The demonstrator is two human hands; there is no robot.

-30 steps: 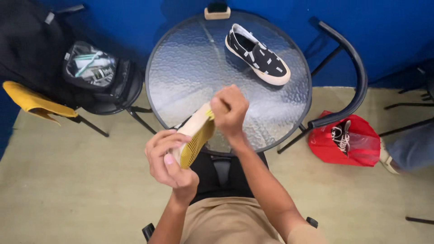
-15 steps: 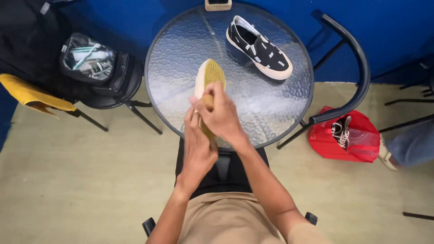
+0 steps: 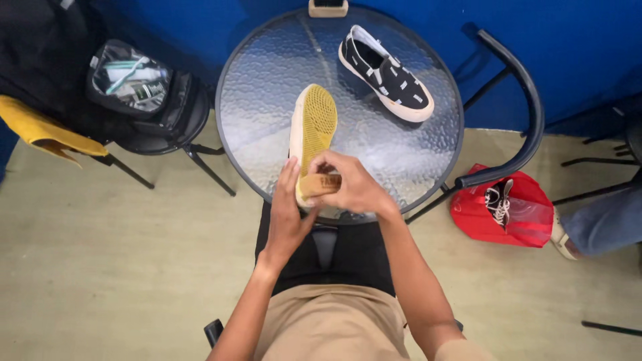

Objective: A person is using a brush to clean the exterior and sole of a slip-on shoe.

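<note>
In the head view, the shoe (image 3: pixel 311 137) lay sole-up on the round glass table (image 3: pixel 267 87), heel toward the person and close to the near rim. The left hand (image 3: pixel 287 214) lay flat against the shoe's heel side, fingers straight and loosely open, bracing rather than gripping. The right hand (image 3: pixel 351 187) had its fingers curled shut around a small wooden brush (image 3: pixel 321 183) set on the heel end of the sole. To brush well here, short strokes along the tread, away from the body, would probably suit, with the left hand pressing the shoe down so it did not slide on the glass. The heel sat near the table edge, so a backward pull could tip it off. Open glass lay ahead and to the left; the second shoe (image 3: pixel 386 73) stood well apart at the far right, and a small block (image 3: pixel 328 8) sat at the far rim.
</note>
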